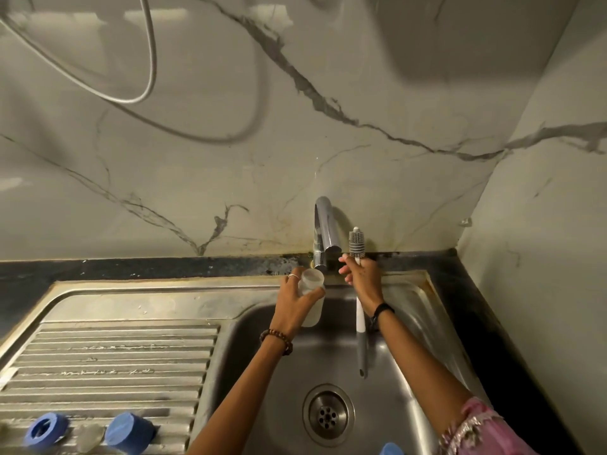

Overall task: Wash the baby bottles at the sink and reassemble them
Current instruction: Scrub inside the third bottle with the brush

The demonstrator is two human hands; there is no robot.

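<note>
Our left hand [295, 303] wraps the bottle [312, 298] mouth-up under the tap [323, 234] to fill; our right hand [361, 277] clasps the brush [357, 246], fingers perhaps working the lever.

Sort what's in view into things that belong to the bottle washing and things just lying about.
In use: bottle in left hand; bottle brush in right hand; tap; sink; blue ring, blue cap, clear teat on drainer.
Lying about: hose on wall.
</note>
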